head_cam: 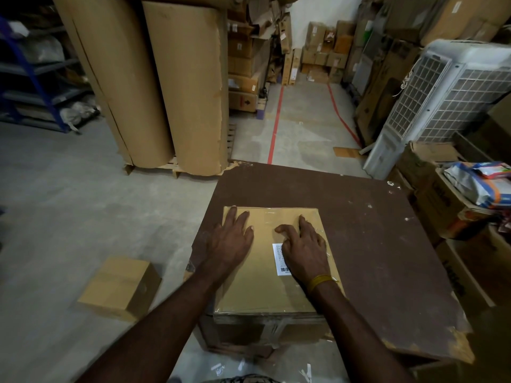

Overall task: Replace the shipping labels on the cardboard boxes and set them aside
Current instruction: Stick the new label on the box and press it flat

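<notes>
Cardboard box (265,286), both hands' straight fingers (240,219) pressing its top

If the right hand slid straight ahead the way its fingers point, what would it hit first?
Nothing on the box top: the right hand would cross bare cardboard box to its far edge, then drop toward the brown table.

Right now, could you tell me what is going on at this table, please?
A person is working on a flat cardboard box that lies on a worn brown table. Both hands rest on its top: the left hand lies flat near the far left corner, while the right hand partly covers a white shipping label. A smaller cardboard box sits on the floor to the left.
</notes>
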A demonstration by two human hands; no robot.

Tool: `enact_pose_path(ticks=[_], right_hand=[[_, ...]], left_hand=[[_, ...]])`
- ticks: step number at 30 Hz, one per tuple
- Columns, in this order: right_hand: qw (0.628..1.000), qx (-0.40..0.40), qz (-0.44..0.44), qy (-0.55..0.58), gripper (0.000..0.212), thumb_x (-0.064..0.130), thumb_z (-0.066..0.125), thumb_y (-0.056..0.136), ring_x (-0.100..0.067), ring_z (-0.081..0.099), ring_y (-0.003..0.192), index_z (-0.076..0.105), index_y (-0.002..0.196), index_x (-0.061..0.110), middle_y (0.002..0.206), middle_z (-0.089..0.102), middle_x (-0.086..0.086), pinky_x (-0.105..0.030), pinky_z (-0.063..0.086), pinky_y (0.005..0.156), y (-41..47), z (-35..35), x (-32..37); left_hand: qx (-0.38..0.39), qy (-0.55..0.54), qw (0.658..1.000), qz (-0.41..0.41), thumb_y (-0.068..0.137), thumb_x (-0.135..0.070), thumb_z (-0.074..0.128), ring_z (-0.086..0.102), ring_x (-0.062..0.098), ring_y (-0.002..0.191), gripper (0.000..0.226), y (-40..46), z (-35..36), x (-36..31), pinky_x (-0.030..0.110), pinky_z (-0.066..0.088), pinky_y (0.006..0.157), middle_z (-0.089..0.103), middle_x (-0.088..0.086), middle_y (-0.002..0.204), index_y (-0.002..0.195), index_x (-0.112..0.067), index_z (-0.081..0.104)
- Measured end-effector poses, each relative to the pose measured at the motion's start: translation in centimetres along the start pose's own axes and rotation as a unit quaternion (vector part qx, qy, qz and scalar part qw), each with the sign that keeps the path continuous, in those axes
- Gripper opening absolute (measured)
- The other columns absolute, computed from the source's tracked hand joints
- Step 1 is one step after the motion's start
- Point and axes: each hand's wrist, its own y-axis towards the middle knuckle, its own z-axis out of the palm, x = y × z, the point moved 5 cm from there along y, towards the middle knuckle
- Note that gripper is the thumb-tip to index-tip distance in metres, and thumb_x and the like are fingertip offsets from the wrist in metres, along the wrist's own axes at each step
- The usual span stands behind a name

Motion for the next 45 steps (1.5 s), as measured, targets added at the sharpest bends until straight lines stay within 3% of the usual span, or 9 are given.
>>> enact_pose_path(ticks=[4, 8, 13, 17, 23, 33, 37, 42, 45], right_hand=[[1.0, -0.016, 0.01, 0.016, 0.03, 0.026, 0.041, 0.1, -0.028, 0.021, 0.149, 0.051, 0.126, 0.037, 0.161, 0.025, -0.012, -0.046, 0.025, 0.114, 0.0, -0.1, -0.1], [1.0, -0.012, 0.004, -0.001, 0.037, 0.027, 0.041, 0.1, -0.031, 0.024, 0.148, 0.048, 0.134, 0.038, 0.161, 0.024, -0.014, -0.047, 0.026, 0.115, 0.1, 0.3, -0.2], [0.999, -0.028, 0.013, 0.014, 0.026, 0.026, 0.045, 0.098, -0.029, 0.027, 0.147, 0.054, 0.121, 0.034, 0.16, 0.028, -0.012, -0.047, 0.029, 0.112, 0.2, 0.2, -0.3], [1.0, -0.02, 0.005, -0.008, 0.041, 0.029, 0.038, 0.099, -0.031, 0.026, 0.147, 0.047, 0.138, 0.036, 0.161, 0.025, -0.015, -0.048, 0.028, 0.113, 0.1, 0.3, -0.2], [0.999, -0.026, 0.02, 0.01, 0.031, 0.027, 0.045, 0.097, -0.029, 0.026, 0.148, 0.053, 0.126, 0.034, 0.161, 0.027, -0.012, -0.046, 0.029, 0.112, 0.1, 0.2, -0.3], [0.999, -0.02, 0.027, 0.021, 0.028, 0.028, 0.045, 0.097, -0.027, 0.023, 0.149, 0.052, 0.123, 0.031, 0.162, 0.025, -0.011, -0.045, 0.027, 0.113, 0.1, -0.1, -0.2], [0.999, -0.015, 0.025, 0.014, 0.035, 0.03, 0.043, 0.098, -0.027, 0.023, 0.149, 0.049, 0.133, 0.032, 0.163, 0.023, -0.011, -0.045, 0.026, 0.114, 0.0, 0.0, -0.1], [0.998, -0.015, 0.037, 0.049, 0.027, 0.03, 0.046, 0.097, -0.024, 0.021, 0.15, 0.05, 0.123, 0.029, 0.163, 0.022, -0.008, -0.044, 0.024, 0.115, -0.1, -0.2, -0.3], [0.998, -0.017, 0.038, 0.041, 0.037, 0.03, 0.046, 0.097, -0.024, 0.022, 0.15, 0.048, 0.134, 0.026, 0.164, 0.021, -0.008, -0.043, 0.023, 0.116, -0.1, -0.3, -0.1]], left_hand=[[0.003, 0.002, 1.0, 0.002, 0.105, -0.049, 0.028, 0.027, 0.025, 0.149, 0.055, -0.1, 0.0, 0.0, 0.047, 0.027, 0.119, 0.01, -0.001, 0.167, 0.156, -0.032, 0.023], [0.004, 0.003, 1.0, 0.0, 0.105, -0.048, 0.027, 0.025, 0.025, 0.149, 0.055, -0.3, -0.4, -0.2, 0.046, 0.025, 0.119, 0.008, -0.001, 0.167, 0.157, -0.032, 0.021], [0.01, -0.001, 1.0, -0.003, 0.105, -0.049, 0.027, 0.025, 0.025, 0.149, 0.054, -0.1, -0.1, -0.1, 0.048, 0.025, 0.12, 0.008, -0.002, 0.167, 0.157, -0.033, 0.021], [0.006, 0.0, 1.0, 0.0, 0.106, -0.047, 0.028, 0.025, 0.024, 0.15, 0.054, -0.3, -0.4, -0.3, 0.046, 0.025, 0.119, 0.009, -0.001, 0.167, 0.157, -0.031, 0.022], [0.001, 0.007, 1.0, 0.003, 0.106, -0.047, 0.028, 0.026, 0.025, 0.149, 0.054, -0.4, -0.5, -0.3, 0.045, 0.025, 0.118, 0.009, 0.0, 0.167, 0.157, -0.031, 0.022], [-0.005, 0.005, 1.0, 0.003, 0.106, -0.047, 0.029, 0.024, 0.023, 0.15, 0.054, -0.7, -1.0, -0.6, 0.041, 0.025, 0.118, 0.009, -0.001, 0.167, 0.157, -0.03, 0.023], [-0.006, 0.005, 1.0, 0.006, 0.106, -0.046, 0.029, 0.023, 0.023, 0.15, 0.054, -0.8, -1.0, -0.6, 0.042, 0.024, 0.119, 0.009, -0.001, 0.167, 0.157, -0.03, 0.023], [-0.004, 0.012, 1.0, 0.008, 0.106, -0.047, 0.028, 0.024, 0.023, 0.15, 0.054, -0.8, -0.9, -0.6, 0.042, 0.025, 0.118, 0.009, 0.0, 0.167, 0.157, -0.029, 0.022], [0.0, 0.01, 1.0, 0.004, 0.106, -0.047, 0.028, 0.024, 0.023, 0.15, 0.054, -0.6, -0.8, -0.5, 0.042, 0.025, 0.118, 0.009, -0.001, 0.167, 0.157, -0.03, 0.021]])
